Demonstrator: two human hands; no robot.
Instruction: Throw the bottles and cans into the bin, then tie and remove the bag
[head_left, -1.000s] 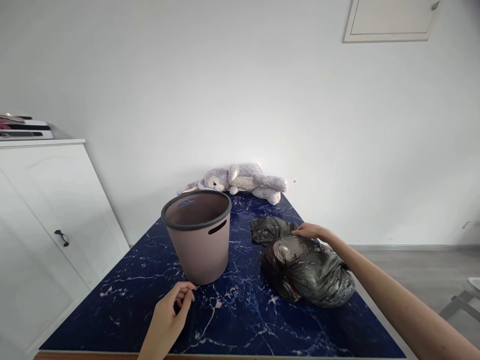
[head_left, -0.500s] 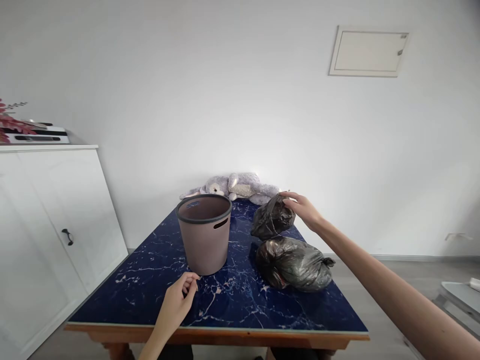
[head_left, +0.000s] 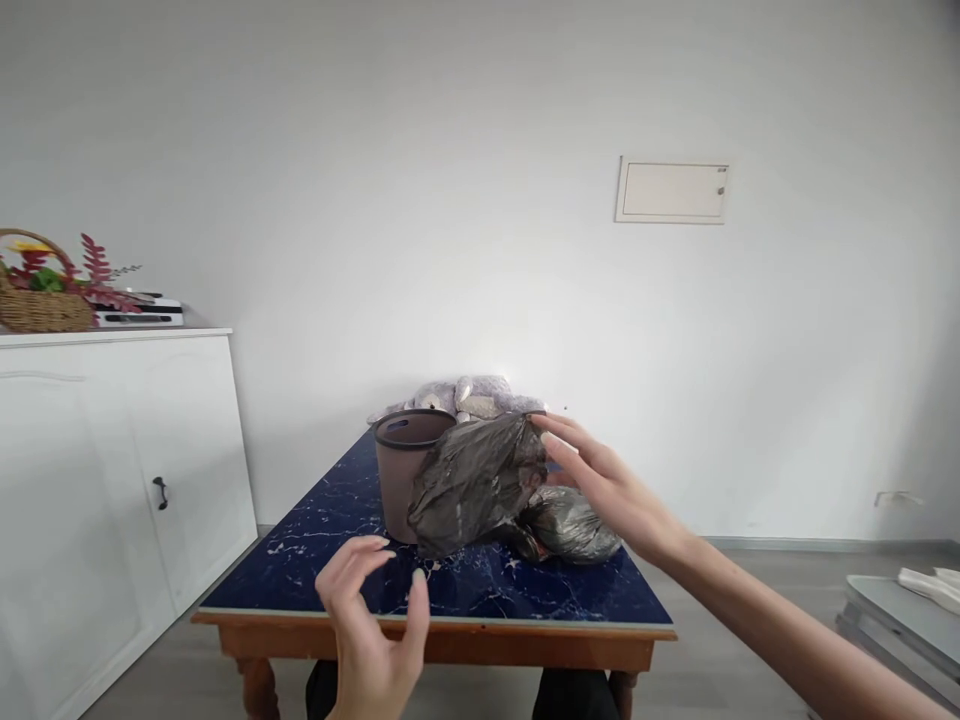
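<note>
A black plastic garbage bag (head_left: 476,487), bulging and crumpled, hangs above the table from my right hand (head_left: 581,458), whose fingers grip its upper right end. My left hand (head_left: 375,610) is raised over the table's front edge, thumb and fingers apart, with nothing in it. It is just short of the bag's lower left side. A second full black bag (head_left: 576,525) lies on the table, partly behind the held one. The brownish trash can (head_left: 396,487) with a dark rim stands upright behind the held bag, which hides its right side.
The table (head_left: 322,540) has a blue marbled top and wooden edge. A grey plush toy (head_left: 480,398) lies at its far end by the wall. A white cabinet (head_left: 120,460) is on the left with a flower basket (head_left: 45,305) on top. A grey stool (head_left: 896,610) stands at right.
My right hand has brought the black garbage bag left and nearer, in front of the trash can. My left hand has lifted and spread its fingers. The view has shifted.
</note>
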